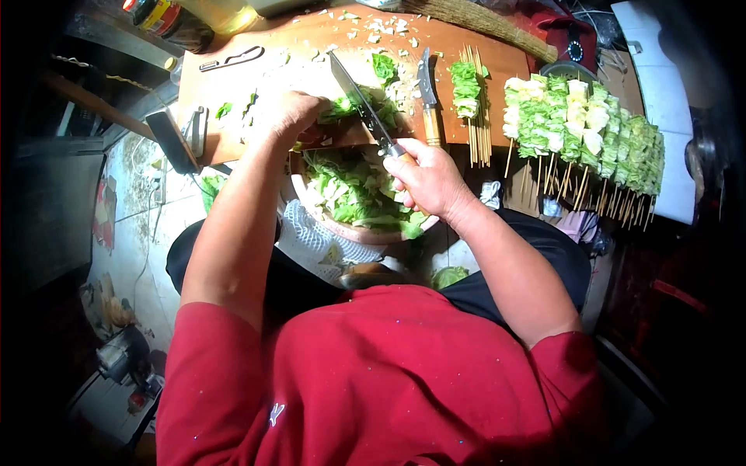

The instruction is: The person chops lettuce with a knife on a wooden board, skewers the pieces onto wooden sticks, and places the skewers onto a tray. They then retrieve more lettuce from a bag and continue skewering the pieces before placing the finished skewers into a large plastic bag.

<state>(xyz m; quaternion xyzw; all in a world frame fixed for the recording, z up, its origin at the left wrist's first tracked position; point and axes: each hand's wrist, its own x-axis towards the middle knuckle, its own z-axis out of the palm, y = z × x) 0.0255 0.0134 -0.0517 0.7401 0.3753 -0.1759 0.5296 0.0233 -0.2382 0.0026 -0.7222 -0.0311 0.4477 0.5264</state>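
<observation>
Right hand (427, 177) fist closed round knife (361, 105) handle, blade angled up-left over greens | left hand (289, 115) fingers curled, pressing leafy greens (342, 107) on wooden board (311, 46) | bowl (353, 231) of cut greens just below board edge, between forearms | second knife (427, 93) on board, loaded skewers (583, 128) right

A single head-worn camera looks steeply down and forward with a wide fisheye lens, close over the person's red shirt (388, 373) in the lower frame, the wooden surface (497, 50) filling the upper frame, corners falling dark.
</observation>
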